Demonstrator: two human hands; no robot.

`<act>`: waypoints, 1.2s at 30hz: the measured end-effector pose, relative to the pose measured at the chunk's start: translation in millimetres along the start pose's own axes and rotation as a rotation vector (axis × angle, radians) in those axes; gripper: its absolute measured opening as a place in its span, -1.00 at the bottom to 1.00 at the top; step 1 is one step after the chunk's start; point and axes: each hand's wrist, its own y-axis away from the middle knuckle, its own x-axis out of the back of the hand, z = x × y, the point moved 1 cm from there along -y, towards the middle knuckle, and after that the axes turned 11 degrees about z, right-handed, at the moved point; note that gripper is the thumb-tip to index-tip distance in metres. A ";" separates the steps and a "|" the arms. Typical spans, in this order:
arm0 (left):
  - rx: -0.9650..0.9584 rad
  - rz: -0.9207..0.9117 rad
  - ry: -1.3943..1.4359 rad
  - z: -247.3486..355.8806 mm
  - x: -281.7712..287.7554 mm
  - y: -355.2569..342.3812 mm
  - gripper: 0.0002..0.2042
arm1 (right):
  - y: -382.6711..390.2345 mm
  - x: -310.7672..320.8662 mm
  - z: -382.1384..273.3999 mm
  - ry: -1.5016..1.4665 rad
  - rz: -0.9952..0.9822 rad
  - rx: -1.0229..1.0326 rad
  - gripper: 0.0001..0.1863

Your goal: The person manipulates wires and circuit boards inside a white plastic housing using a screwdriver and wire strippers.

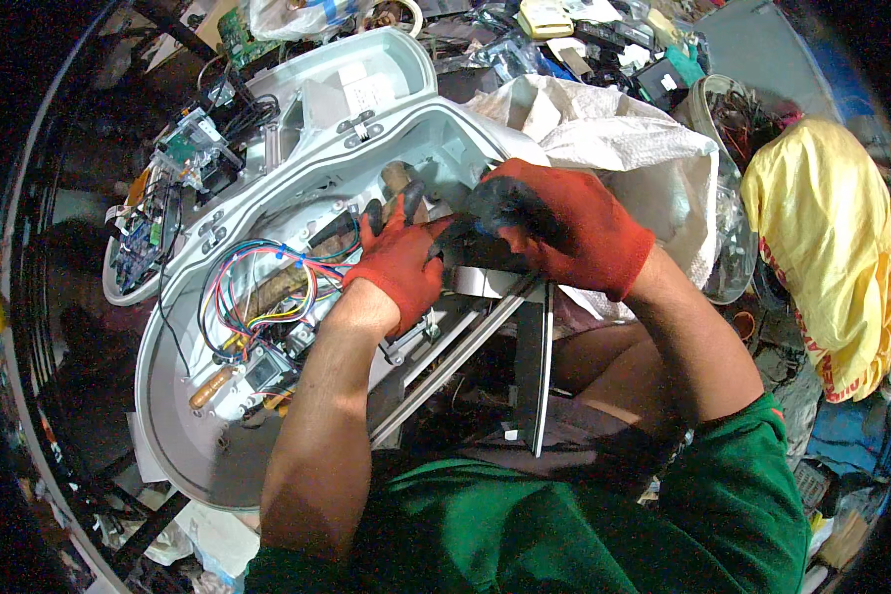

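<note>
A grey plastic housing [168,436] lies tilted before me, its inside facing up, with a bundle of coloured wires [252,272] and metal parts in it. Over its right side, my left hand [401,262], in a red glove with black fingertips, has its fingers spread beside a dark part [455,243]. Curled closed at the housing's upper right edge, my right hand [574,233] wears a matching glove; what its fingers hold is hidden. Below the hands are a white curved strip [485,282] and a long grey rail [455,361]. A tool with a wooden handle [211,386] lies inside the housing.
The hinged grey lid [386,69] lies open behind, with circuit boards [188,139] at its left. A white woven sack [653,148] stands right of the housing. Farther right are a yellow bag [822,247] and a wire-filled bucket [733,119]. Electronic scrap is heaped behind.
</note>
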 end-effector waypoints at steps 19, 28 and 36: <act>-0.033 0.056 -0.028 -0.3 -4.7 -1.2 -0.45 | -3.1 -0.2 -12.9 0.046 -0.049 0.011 -0.63; 0.011 0.088 0.058 -4.3 -5.7 -1.1 -0.45 | -19.2 -11.7 -51.8 0.610 -0.179 -0.032 -0.68; 0.057 0.085 0.194 8.1 16.9 10.1 -0.56 | -15.8 -22.6 -56.1 0.479 -0.241 0.047 -0.77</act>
